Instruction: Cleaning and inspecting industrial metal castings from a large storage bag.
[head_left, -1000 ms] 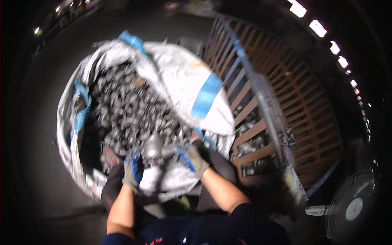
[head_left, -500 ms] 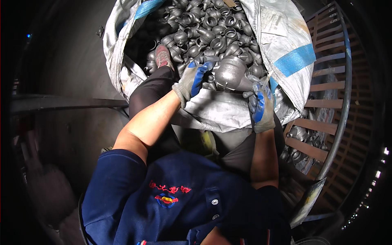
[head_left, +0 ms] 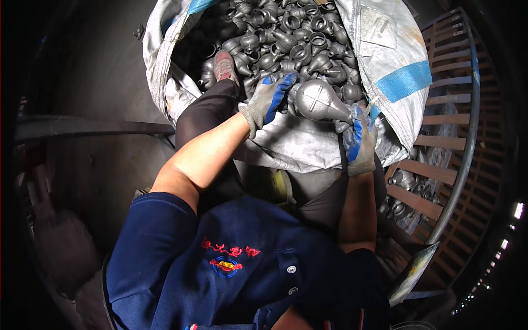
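Observation:
A grey metal casting [head_left: 319,100] with a rounded body and a raised cross on its face is held level between my gloved hands. Its right side narrows to a spout-like neck. My left hand [head_left: 268,100], in a grey glove with blue coating, closes on the casting's left end; some fingertips are hidden behind it. The neck end sits in my right hand [head_left: 361,138], gloved the same way, with its fingers curled round. Beneath and beyond lie many similar castings [head_left: 284,39] in a large white woven sack [head_left: 397,60].
My shoe [head_left: 224,67] rests against castings at the sack's left side. A wooden-slatted rack with a curved metal rail [head_left: 469,118] stands to the right, with more castings [head_left: 404,179] behind its slats. A metal bar [head_left: 93,128] runs along the left.
The casting has turned in my hands, so its raised cross now faces up. My right hand has shifted slightly to the right, still at the neck end.

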`<state>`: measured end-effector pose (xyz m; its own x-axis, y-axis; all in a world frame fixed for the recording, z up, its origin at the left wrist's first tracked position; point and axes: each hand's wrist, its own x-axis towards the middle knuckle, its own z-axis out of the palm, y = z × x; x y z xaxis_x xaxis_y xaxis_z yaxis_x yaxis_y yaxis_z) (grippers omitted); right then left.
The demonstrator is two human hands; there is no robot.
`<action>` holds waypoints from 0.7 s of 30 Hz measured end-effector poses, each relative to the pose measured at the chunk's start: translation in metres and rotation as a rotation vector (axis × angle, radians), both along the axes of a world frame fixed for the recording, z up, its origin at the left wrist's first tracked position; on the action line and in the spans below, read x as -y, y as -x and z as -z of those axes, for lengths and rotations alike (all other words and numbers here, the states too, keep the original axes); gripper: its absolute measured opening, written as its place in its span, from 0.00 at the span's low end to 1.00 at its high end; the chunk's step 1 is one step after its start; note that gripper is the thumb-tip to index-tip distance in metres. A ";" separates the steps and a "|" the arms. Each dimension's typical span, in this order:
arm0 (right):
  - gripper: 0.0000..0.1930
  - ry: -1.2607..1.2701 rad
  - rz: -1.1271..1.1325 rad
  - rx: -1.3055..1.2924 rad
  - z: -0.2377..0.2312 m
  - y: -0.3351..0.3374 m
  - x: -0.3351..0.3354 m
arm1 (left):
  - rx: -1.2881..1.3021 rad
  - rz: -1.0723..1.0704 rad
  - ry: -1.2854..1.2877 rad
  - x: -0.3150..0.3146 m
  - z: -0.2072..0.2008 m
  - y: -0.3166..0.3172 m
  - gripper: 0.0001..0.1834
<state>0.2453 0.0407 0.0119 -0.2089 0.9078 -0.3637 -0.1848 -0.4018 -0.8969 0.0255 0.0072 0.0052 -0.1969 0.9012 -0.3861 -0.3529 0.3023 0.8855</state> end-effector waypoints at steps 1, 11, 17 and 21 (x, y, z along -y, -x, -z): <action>0.11 0.017 0.039 -0.006 -0.001 0.000 0.001 | 0.071 -0.033 0.068 0.000 -0.002 -0.001 0.11; 0.12 -0.013 -0.097 0.009 -0.004 -0.007 0.000 | 0.118 0.025 0.098 0.000 0.002 0.001 0.16; 0.12 0.000 0.097 -0.037 -0.001 0.002 0.000 | 0.241 0.126 0.111 0.000 0.019 0.004 0.16; 0.11 0.037 0.043 -0.068 0.003 -0.002 -0.002 | 0.229 0.111 0.140 0.000 0.021 0.004 0.15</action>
<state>0.2469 0.0426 0.0088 -0.1957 0.9026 -0.3834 -0.2624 -0.4249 -0.8664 0.0214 0.0070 -0.0154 0.0069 0.8473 -0.5310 -0.4969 0.4637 0.7335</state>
